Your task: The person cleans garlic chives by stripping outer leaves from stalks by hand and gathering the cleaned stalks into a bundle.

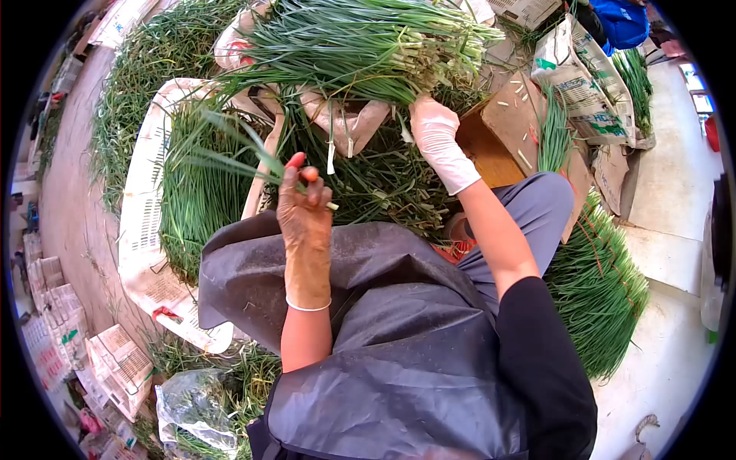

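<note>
My left hand (304, 211), in a stained tan glove with red fingertips, is closed around a few loose garlic chives (257, 153). Their leaves reach up and left, blurred, and a pale stem end sticks out on the right side of the hand. Straight ahead, a big pile of garlic chives (337, 46) lies with its pale stem ends to the right. At the lower edge of those ends my right hand (435, 134), in a white glove, has its fingers curled on the stalks. The fingertips are partly hidden.
A white plastic crate (142, 238) full of chives stands on the left. Leaf scraps (368, 184) lie below the pile. A cardboard box (502, 126) sits to the right, near tied chive bundles (598, 284). A clear plastic bag (195, 410) lies at lower left.
</note>
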Motion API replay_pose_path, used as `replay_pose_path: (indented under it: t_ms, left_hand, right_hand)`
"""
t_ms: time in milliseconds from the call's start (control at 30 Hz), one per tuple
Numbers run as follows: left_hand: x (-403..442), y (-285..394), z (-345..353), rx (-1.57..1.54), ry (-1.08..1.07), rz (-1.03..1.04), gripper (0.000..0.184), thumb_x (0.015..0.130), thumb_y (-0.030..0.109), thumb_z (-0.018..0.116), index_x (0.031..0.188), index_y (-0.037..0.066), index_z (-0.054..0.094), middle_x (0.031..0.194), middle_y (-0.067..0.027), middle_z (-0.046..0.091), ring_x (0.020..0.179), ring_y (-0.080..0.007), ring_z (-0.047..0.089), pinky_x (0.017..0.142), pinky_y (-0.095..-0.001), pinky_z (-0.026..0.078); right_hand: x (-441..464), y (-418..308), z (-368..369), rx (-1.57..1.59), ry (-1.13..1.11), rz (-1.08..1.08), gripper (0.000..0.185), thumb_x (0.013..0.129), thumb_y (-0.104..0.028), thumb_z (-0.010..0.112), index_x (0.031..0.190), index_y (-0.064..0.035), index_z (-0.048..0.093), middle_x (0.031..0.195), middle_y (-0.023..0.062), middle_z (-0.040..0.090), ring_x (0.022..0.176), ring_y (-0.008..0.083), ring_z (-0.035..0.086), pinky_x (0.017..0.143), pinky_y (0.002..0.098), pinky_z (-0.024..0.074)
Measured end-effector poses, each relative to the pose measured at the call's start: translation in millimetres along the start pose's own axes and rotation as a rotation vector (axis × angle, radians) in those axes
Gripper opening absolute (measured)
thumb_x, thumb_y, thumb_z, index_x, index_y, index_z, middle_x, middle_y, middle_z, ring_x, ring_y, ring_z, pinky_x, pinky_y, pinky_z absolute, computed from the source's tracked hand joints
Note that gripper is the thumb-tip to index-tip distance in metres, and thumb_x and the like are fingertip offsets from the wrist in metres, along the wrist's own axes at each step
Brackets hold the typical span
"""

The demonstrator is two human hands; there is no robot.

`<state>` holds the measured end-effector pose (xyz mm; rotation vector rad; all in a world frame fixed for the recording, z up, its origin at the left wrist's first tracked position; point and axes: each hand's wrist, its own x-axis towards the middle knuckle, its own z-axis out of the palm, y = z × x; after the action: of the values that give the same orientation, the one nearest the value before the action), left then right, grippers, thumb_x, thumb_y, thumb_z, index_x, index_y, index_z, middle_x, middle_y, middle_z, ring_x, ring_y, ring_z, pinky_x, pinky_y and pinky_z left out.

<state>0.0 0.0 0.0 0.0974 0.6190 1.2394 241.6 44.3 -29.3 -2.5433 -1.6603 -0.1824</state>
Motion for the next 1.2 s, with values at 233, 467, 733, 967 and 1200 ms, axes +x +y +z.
replay_pose_path:
  t_ms: [233, 467, 733, 967, 1200]
  left_hand:
    - [-5.6, -40.4, 1.3, 0.303, 0.167, -0.176, 0.034, 0.079, 0.021, 0.068, 0.104, 0.000, 0.057, 0.084, -0.0055, 0.061, 0.059, -0.0074, 0.051, 0.053, -0.0182, 0.040]
    - [-3.2, -61.4, -22.2, 0.326, 0.100, -0.300, 0.018, 0.084, 0.018, 0.063, 0.095, 0.004, 0.061, 0.072, 0.0012, 0.060, 0.050, -0.0050, 0.048, 0.044, -0.0172, 0.037]
    - [1.6, -47.6, -10.7, 0.590, 0.102, 0.053, 0.021, 0.084, 0.024, 0.061, 0.092, 0.004, 0.063, 0.082, -0.0069, 0.065, 0.074, -0.0146, 0.059, 0.068, -0.0253, 0.045]
    - [-15.9, 70.8, 26.6, 0.108, -0.086, 0.456, 0.021, 0.085, 0.022, 0.060, 0.095, 0.003, 0.057, 0.059, 0.0024, 0.042, 0.045, -0.0036, 0.031, 0.041, -0.0180, 0.027]
    - [0.2, -16.4, -7.7, 0.180, 0.247, -0.086, 0.021, 0.078, 0.017, 0.069, 0.091, 0.007, 0.057, 0.065, 0.0011, 0.054, 0.044, -0.0048, 0.037, 0.042, -0.0191, 0.026]
  right_hand:
    - [-100.8, -30.3, -40.0, 1.057, -0.207, -0.094, 0.017, 0.079, -0.019, 0.065, 0.083, -0.0055, 0.057, 0.069, 0.0093, 0.062, 0.060, 0.0217, 0.061, 0.056, 0.0298, 0.0468]
    - [-130.2, -36.3, -30.3, 1.663, -0.653, 0.238, 0.008, 0.085, -0.010, 0.058, 0.084, -0.0021, 0.056, 0.070, -0.0010, 0.057, 0.063, 0.0057, 0.050, 0.059, 0.0207, 0.0420]
    - [-141.2, -12.6, -0.6, 0.941, -0.389, -0.056, 0.014, 0.083, -0.016, 0.058, 0.083, -0.0021, 0.059, 0.070, 0.0074, 0.059, 0.065, 0.0166, 0.057, 0.060, 0.0294, 0.0447]
    - [-62.2, 1.6, -31.7, 0.209, 0.197, -0.123, 0.032, 0.080, -0.035, 0.057, 0.093, -0.0062, 0.060, 0.077, 0.0099, 0.063, 0.074, 0.0322, 0.061, 0.065, 0.0413, 0.0488]
    - [-59.6, -30.1, -18.7, 0.384, 0.122, -0.248, 0.017, 0.081, -0.027, 0.059, 0.077, -0.0099, 0.060, 0.064, 0.0099, 0.058, 0.060, 0.0288, 0.059, 0.051, 0.0368, 0.0452]
